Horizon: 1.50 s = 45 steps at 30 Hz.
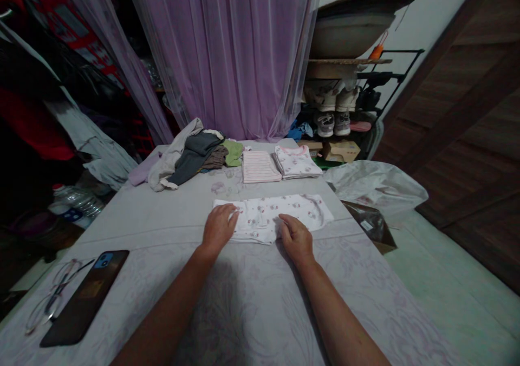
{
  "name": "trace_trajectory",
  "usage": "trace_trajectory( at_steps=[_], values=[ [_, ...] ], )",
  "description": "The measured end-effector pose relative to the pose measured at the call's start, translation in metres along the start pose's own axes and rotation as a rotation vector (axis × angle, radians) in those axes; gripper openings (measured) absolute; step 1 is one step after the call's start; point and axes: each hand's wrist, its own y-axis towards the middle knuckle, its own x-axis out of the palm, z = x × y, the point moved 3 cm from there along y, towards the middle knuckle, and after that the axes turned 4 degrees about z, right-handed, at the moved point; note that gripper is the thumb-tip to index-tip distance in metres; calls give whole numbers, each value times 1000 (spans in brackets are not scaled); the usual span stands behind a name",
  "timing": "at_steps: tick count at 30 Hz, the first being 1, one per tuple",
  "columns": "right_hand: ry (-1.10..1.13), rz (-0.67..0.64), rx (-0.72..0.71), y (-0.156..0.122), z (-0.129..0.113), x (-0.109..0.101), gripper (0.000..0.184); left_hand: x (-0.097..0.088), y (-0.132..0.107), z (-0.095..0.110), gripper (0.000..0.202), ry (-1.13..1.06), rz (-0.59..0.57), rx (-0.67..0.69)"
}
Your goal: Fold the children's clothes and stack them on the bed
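A white garment [284,209] with small printed figures lies folded into a long strip across the bed or table in front of me. Its kind is not clear from this fold. My left hand [219,226] rests on its left end, fingers stretched and slightly spread over the cloth. At the lower edge, right of the middle, my right hand [297,239] is closed, with curled fingers at the cloth; the fingertips are partly hidden. Just beyond lie a folded striped cloth [261,167] and a stack of folded printed clothes [297,162].
A loose heap of clothes [197,152] lies at the back left. A phone [87,295] and eyeglasses [52,298] lie at the near left. A purple curtain [239,52] hangs behind. Right of the patterned sheet [252,295] are a plastic bag [377,184] and shoes [333,122] on a rack.
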Motion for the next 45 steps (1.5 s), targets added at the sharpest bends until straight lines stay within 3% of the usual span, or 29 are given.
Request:
trace_trajectory(
  at_steps=[3,6,11,18,22,25,27,29,32,34,39,45],
  values=[
    [-92,-57,-134,0,-21,4,40,-21,-10,-41,32,87,99,-140],
    [-193,-211,-265,-5,-44,15,49,-28,-18,-64,39,115,67,-323],
    [-333,-455,-267,-15,-53,30,54,-30,-17,-60,41,185,-55,-370],
    [-360,-472,-261,-18,-48,30,54,-30,4,-65,37,111,-305,-462],
    [-360,-473,-226,-18,-52,28,52,-27,6,-71,30,-12,-278,-480],
    [-349,-432,-178,-10,-65,30,49,-27,-2,-73,27,-29,-158,-520],
    [-316,-426,-190,0,-79,36,48,-29,-10,-72,26,-10,-22,-478],
    [-269,-475,-236,13,-95,48,47,-28,-18,-69,28,7,67,-336],
    [-212,-617,-334,32,-113,73,48,-22,-35,-66,29,11,42,-69],
    [-195,-716,-411,41,-119,91,49,-17,-49,-67,32,21,-4,30],
    [-219,-834,-500,45,-118,125,51,-12,-73,-71,38,97,-47,89],
    [-267,-811,-484,41,-118,136,52,-11,-73,-69,35,130,-46,88]
  ],
)
